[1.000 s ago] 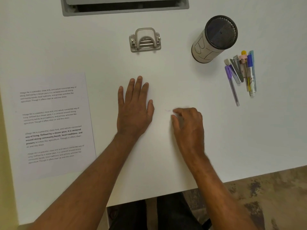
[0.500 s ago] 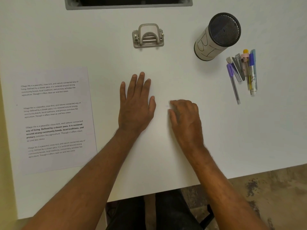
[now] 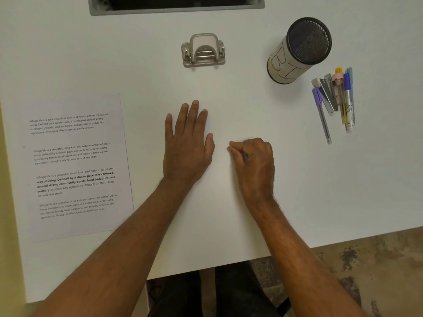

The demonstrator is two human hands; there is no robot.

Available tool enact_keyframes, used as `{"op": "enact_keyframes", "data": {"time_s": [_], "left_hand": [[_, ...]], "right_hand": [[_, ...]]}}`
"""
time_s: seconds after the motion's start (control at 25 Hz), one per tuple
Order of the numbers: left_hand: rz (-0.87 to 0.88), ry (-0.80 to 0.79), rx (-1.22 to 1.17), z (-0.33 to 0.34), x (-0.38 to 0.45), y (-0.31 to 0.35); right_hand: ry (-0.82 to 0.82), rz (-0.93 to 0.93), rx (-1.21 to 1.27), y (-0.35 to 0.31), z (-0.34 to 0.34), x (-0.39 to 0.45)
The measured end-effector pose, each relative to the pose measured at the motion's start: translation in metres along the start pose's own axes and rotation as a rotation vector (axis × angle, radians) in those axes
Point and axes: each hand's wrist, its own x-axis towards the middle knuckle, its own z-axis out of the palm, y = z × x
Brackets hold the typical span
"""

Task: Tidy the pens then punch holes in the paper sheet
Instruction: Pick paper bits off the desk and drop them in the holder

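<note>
Several pens (image 3: 335,99) lie bunched together at the right of the white table (image 3: 229,92). Just left of them stands a cylindrical pen holder (image 3: 297,51) with a dark mesh inside and letters drawn on its side. A grey hole punch (image 3: 203,51) sits at the far middle. The printed paper sheet (image 3: 75,165) lies flat at the left. My left hand (image 3: 187,143) rests palm down in the middle, fingers spread, holding nothing. My right hand (image 3: 254,161) is beside it with its fingers curled into a loose fist, nothing visible in it.
A grey slot (image 3: 176,5) is set into the table's far edge. The table's near edge runs just below my forearms, with patterned floor (image 3: 377,271) to the right and my dark-trousered legs (image 3: 210,294) underneath.
My right hand's fingers have curled in from a loose claw to a fist. My left hand has stayed flat. The view has shifted slightly.
</note>
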Motion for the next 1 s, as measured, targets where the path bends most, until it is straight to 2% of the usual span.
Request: {"op": "enact_keyframes", "data": {"time_s": [0.28,0.36,0.44,0.52,0.68,0.8,0.92,1.0], "left_hand": [[-0.002,-0.013,0.001,-0.003,0.0,0.001],[0.0,-0.014,0.005,-0.003,0.0,0.001],[-0.002,-0.019,0.004,-0.004,0.0,0.001],[-0.004,-0.026,0.002,-0.005,-0.001,0.002],[-0.006,-0.027,-0.032,-0.007,-0.003,0.002],[-0.006,-0.031,-0.034,-0.008,-0.002,0.002],[-0.01,-0.042,-0.034,-0.009,-0.001,0.003],[-0.011,-0.049,-0.035,-0.009,0.0,0.004]], "right_hand": [[0.011,-0.159,-0.294,-0.002,0.003,0.001],[-0.035,-0.086,-0.22,-0.005,-0.002,0.006],[-0.057,0.074,-0.024,-0.011,-0.013,0.014],[0.004,0.165,0.157,-0.022,-0.03,0.026],[0.243,0.046,0.257,-0.045,-0.078,0.082],[0.34,-0.009,0.105,-0.049,-0.106,0.138],[0.233,0.018,-0.167,-0.04,-0.117,0.177],[0.156,0.028,-0.257,-0.036,-0.118,0.191]]}}
